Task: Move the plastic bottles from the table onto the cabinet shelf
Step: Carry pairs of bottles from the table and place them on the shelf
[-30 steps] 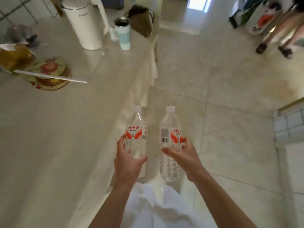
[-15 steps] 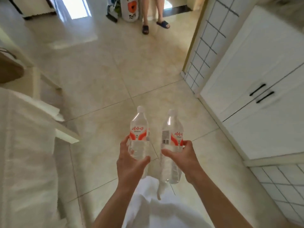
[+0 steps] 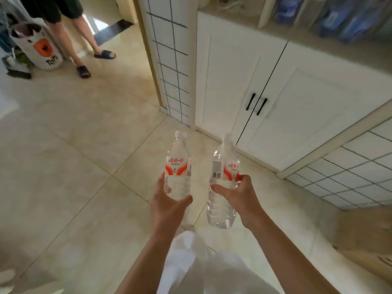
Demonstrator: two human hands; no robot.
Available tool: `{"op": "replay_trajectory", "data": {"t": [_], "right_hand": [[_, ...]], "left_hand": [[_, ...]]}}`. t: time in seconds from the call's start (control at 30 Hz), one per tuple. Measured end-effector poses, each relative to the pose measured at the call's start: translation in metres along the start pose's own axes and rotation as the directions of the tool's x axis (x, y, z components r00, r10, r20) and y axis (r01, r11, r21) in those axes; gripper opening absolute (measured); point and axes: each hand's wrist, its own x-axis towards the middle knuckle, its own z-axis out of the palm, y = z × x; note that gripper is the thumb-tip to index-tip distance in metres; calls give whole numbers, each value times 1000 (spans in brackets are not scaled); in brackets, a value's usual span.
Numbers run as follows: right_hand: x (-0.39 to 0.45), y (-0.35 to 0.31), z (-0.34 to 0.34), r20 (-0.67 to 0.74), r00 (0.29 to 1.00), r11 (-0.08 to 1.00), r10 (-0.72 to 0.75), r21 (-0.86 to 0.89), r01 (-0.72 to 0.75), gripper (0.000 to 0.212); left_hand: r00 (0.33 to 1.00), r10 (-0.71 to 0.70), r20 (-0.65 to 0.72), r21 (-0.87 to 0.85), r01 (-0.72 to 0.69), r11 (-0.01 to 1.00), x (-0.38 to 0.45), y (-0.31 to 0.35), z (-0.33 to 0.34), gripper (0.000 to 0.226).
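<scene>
Left hand (image 3: 169, 205) is gripping one bottle (image 3: 177, 166), right hand (image 3: 239, 195) another bottle (image 3: 222, 187); shelf (image 3: 331, 42) at 1 o'clock is awaiting both.

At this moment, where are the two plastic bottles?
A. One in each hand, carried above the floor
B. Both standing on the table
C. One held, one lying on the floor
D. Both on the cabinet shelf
A: the left hand grips one bottle and the right hand grips the other bottle, both over the tiled floor.
</scene>
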Motion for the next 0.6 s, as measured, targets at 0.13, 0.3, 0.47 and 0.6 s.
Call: {"op": "replay_trajectory", "data": {"t": [0.13, 0.3, 0.47, 0.6], "right_hand": [[18, -5, -26, -123, 991, 996, 56, 78, -47, 76], [34, 8, -80, -277, 945, 971, 174, 207, -118, 68], [65, 20, -150, -356, 904, 948, 237, 288, -135, 69], [91, 17, -204, -405, 886, 953, 225, 281, -114, 67]], "left_hand": [[994, 40, 106, 59, -46, 997, 31, 23, 38, 83], [966, 54, 254, 145, -93, 985, 49, 48, 106, 83], [921, 99, 377, 169, -173, 970, 48, 76, 190, 85], [903, 120, 412, 145, -195, 970, 42, 102, 250, 83]]}}
